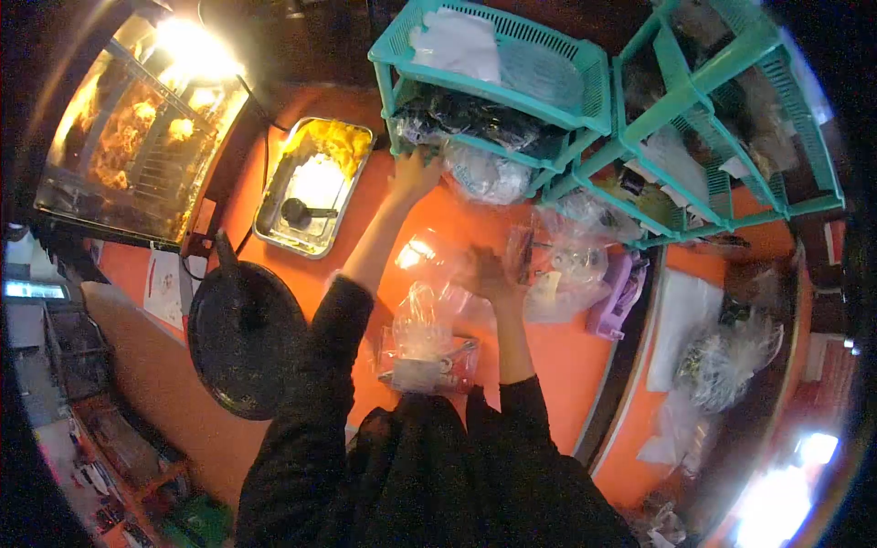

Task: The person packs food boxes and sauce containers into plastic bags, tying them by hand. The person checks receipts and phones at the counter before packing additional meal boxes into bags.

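Just beyond the fingers of the left hand, dark plastic-wrapped bundle low in the teal rack, long axis running across the view and dipping slightly to the right. Nearest to that hand at its left end, then off to the right from there. Lower down, just right of the same hand, crumpled clear bag at the rack's front. Nearer to the left hand than to the right in both cases. Left fingers half lost against rack and plastic: cannot tell whether closed on anything.

Closer to the body, right hand over the orange surface, blurred, fingers apparently spread; too smeared to tell whether gripping the clear film to its left. Nearer the torso, clear packet.

To the right, more clear bags and purple holder. Left of the left forearm, metal tray with yellow food and dark ladle; closer in, round black pan or lid; farther left, lit display case.
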